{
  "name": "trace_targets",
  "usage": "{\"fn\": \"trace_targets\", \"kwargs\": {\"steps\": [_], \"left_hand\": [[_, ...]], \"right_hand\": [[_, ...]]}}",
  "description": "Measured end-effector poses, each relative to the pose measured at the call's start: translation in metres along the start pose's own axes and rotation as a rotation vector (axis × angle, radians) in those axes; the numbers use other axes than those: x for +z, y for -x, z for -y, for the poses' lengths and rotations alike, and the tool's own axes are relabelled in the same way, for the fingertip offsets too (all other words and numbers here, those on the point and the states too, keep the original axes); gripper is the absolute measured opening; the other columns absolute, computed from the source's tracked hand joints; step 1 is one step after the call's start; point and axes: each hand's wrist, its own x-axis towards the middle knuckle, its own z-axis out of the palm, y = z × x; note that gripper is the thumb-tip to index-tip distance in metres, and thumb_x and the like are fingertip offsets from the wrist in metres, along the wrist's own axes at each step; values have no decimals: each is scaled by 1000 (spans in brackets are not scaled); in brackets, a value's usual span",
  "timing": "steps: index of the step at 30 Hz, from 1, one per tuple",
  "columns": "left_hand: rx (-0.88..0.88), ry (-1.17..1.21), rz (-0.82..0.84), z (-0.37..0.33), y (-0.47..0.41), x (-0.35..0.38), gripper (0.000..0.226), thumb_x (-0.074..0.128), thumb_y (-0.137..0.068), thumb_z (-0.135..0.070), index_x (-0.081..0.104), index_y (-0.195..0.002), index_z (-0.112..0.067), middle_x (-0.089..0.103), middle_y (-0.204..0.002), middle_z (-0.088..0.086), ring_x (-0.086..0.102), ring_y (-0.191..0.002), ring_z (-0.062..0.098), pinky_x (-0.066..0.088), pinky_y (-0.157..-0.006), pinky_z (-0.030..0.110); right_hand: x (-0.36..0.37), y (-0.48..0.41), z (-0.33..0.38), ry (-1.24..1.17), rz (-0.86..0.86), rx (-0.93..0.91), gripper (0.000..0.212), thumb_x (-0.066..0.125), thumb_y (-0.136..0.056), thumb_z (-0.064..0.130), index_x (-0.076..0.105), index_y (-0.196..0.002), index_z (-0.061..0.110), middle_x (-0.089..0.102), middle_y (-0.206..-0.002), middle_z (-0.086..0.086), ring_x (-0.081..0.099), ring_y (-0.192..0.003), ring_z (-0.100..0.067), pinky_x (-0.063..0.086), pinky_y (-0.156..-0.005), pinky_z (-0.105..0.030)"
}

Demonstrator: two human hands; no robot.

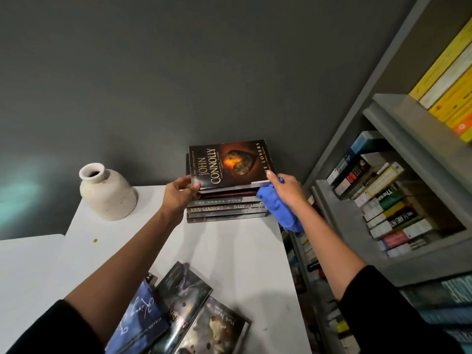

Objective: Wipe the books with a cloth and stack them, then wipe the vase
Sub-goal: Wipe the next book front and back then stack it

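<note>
In the head view, you are about midway through the task by my reading. The stack (pixel 224 212) of paperbacks sits at the far edge of the white tabletop (pixel 229 249), against the grey wall, just off the frame's centre toward twelve o'clock. I count roughly five spines under the John Connolly paperback (pixel 229 164), which lies on top, slightly askew to the rest.

Your left hand (pixel 180 192) pinches that book's nine o'clock edge, thumb on the cover and fingers curled beneath. Your right hand (pixel 283 187) bunches the blue cloth (pixel 278 210) in its fist at the book's three o'clock corner, thumb tip touching the cover there. The cloth hangs down past the side of the stack. So this book looks to be in the act of being set down or squared (whether it has had its wipe, the frame cannot say).

Left to do are the loose books (pixel 184 310) fanned out at six o'clock, beside your left forearm, at least three of them overlapping. After them comes the pale vase (pixel 107 192), which stands upright at nine o'clock from the stack, well apart from it, with neither hand on it.

Several things are hard to make out:
- The loose books run off the bottom edge, so their full number is unknown.
- Your left fingertips are hidden under the cover.
- The lowest spines in the stack are too dark to read.
- The bookcase (pixel 408 200) at three o'clock is blurred.
</note>
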Motion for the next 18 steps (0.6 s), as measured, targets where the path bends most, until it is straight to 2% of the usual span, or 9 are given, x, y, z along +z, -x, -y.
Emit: {"fn": "trace_targets", "kwargs": {"steps": [2, 3, 5, 6, 7, 10, 12, 15, 18], "left_hand": [[21, -87, -5, 6, 0, 0, 34, 61, -93, -8, 58, -124, 7, 52, -84, 11, 55, -76, 20, 53, -81, 34], [27, -129, -13, 6, 1, 1, 35, 61, -94, -11, 59, -125, 4, 54, -86, 11, 57, -79, 21, 54, -87, 40], [47, -246, -60, 5, 5, 4, 35, 62, -94, -18, 62, -125, -3, 64, -96, 11, 64, -87, 25, 53, -93, 46], [93, -338, -95, 4, 7, 5, 37, 63, -93, -21, 62, -126, -5, 66, -103, 12, 66, -92, 28, 53, -93, 47], [151, -438, -124, 5, 8, 5, 41, 65, -92, -23, 61, -129, -7, 64, -110, 14, 66, -97, 29, 53, -94, 47], [301, -640, -85, 9, 14, 2, 68, 75, -83, -24, 46, -144, -14, 55, -117, 13, 52, -109, 25, 45, -100, 40], [399, -770, -43, 12, 16, 1, 79, 80, -78, -18, 41, -147, -18, 57, -111, 11, 45, -107, 25, 41, -93, 35], [531, -963, -80, 16, 15, 2, 67, 74, -83, -14, 46, -144, -16, 59, -103, 15, 44, -101, 32, 43, -75, 40], [570, -1072, -82, 12, 13, 0, 59, 71, -86, -17, 50, -141, -13, 61, -99, 18, 46, -95, 35, 34, -65, 35]], "right_hand": [[7, -1, -8, 30, -18, -2, 47, 46, -95, 51, 52, -70, 12, 57, -72, -6, 56, -76, -26, 39, -63, -32], [9, -1, -12, 46, -23, -17, 45, 46, -95, 52, 57, -77, 12, 60, -76, -6, 58, -81, -27, 41, -66, -33], [8, 0, -15, 73, -15, -46, 41, 48, -93, 55, 65, -110, 22, 68, -106, -4, 59, -105, -26, 46, -81, -33], [4, 2, -15, 87, -1, -55, 50, 51, -90, 58, 59, -126, 25, 64, -121, -2, 55, -116, -25, 46, -91, -35], [1, 3, -15, 107, 24, -56, 58, 55, -86, 60, 53, -133, 25, 60, -129, -2, 51, -122, -26, 44, -97, -37], [-3, 9, -19, 309, 57, -80, 55, 65, -80, 58, 59, -121, 23, 64, -119, -7, 57, -114, -30, 46, -91, -39], [-2, 14, -21, 516, -7, -118, 55, 64, -82, 57, 55, -126, 26, 64, -118, -8, 58, -110, -31, 45, -86, -38], [-3, 16, -24, 700, -90, -185, 43, 59, -90, 45, 52, -129, 30, 66, -113, -9, 60, -104, -32, 46, -81, -37], [-10, 13, -26, 770, -106, -203, 37, 57, -92, 38, 54, -129, 32, 66, -110, -10, 62, -102, -33, 47, -78, -36]]}}
